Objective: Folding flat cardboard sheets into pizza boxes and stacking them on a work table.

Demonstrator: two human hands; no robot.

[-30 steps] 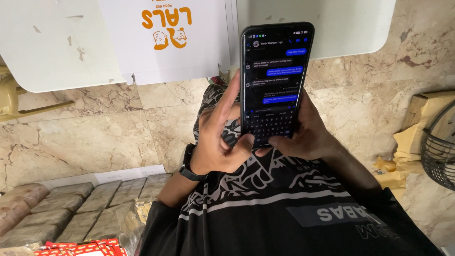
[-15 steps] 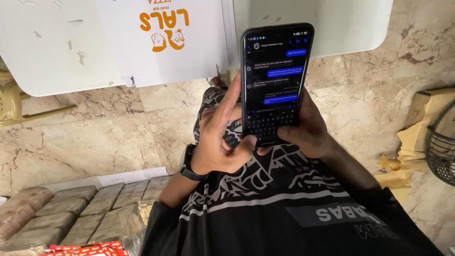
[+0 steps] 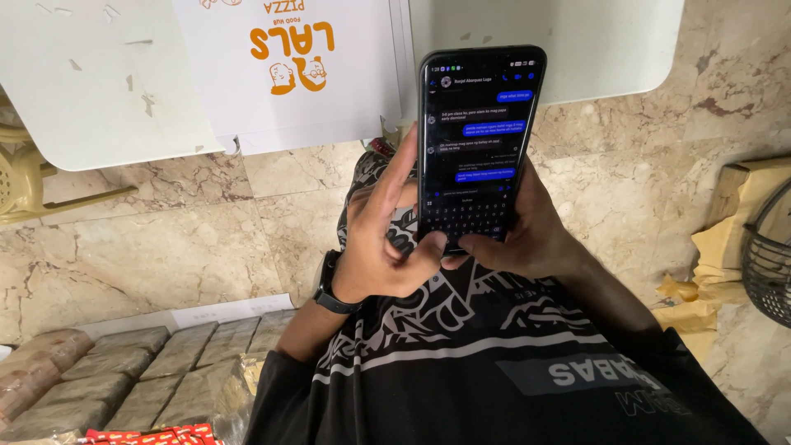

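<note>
1. Holding a black phone [image 3: 478,144] upright at the centre of the frame, the left hand [image 3: 383,243] and the right hand [image 3: 515,239] wrap its lower half from either side, both thumbs bent onto the on-screen keyboard.
2. Slipping looks the main risk: only the lower part is gripped while the tall upper part stands free, so a loosened grip during thumb presses could tip it forward toward the marble floor [image 3: 156,239].
3. A thumb landing between keys could enter the wrong letter, as the keys look small and close together.
4. The phone is slim with rounded corners, its dark screen lit with blue and grey chat bubbles above a dark keyboard.
5. A black watch [image 3: 327,284] sits on the left wrist.
6. A white table [image 3: 91,91] with a white pizza box [image 3: 288,74] fills the upper left; wrapped brown packs [image 3: 124,379] lie at the lower left; a wire basket [image 3: 770,255] shows at the right edge.
</note>
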